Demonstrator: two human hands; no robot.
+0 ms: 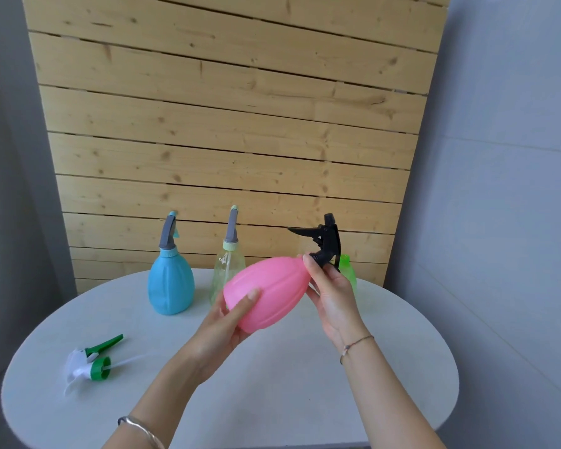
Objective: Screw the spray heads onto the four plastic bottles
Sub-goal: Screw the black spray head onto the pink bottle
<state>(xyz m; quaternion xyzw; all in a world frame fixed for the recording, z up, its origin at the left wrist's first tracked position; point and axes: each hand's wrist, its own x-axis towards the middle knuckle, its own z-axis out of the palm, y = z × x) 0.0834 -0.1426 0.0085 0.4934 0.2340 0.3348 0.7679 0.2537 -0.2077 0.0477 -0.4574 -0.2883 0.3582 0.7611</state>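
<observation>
Progress: we count two bottles capped, the blue bottle [170,285] and the clear bottle [226,270], both upright at the back of the bench [305,384], each with a grey spray head seated on its neck.
Step in hand: we judge the third is under way; the black spray head [324,243] sits at the neck of the pink bottle [268,294], but we cannot tell how far the thread is turned.
Left to do: the green bottle [348,270] stands open behind our right wrist, and its green-and-white spray head [89,361] lies on its side at about 8 o'clock from the pink bottle, well apart from it.
Left hand [227,325]: we have it cupped under the bottle's base, thumb pressed on the upper face, fingers wrapped beneath and mostly hidden.
Right hand [332,294]: closed around the collar of the black head, thumb tip on the near side; the other fingers behind, partly hidden.
Pink bottle's place: lifted clear of the bench, tilted, neck toward 2 o'clock, between the two hands and touching both.
Black head's place: at 12 o'clock from the right hand, trigger pointing to 9 o'clock.
</observation>
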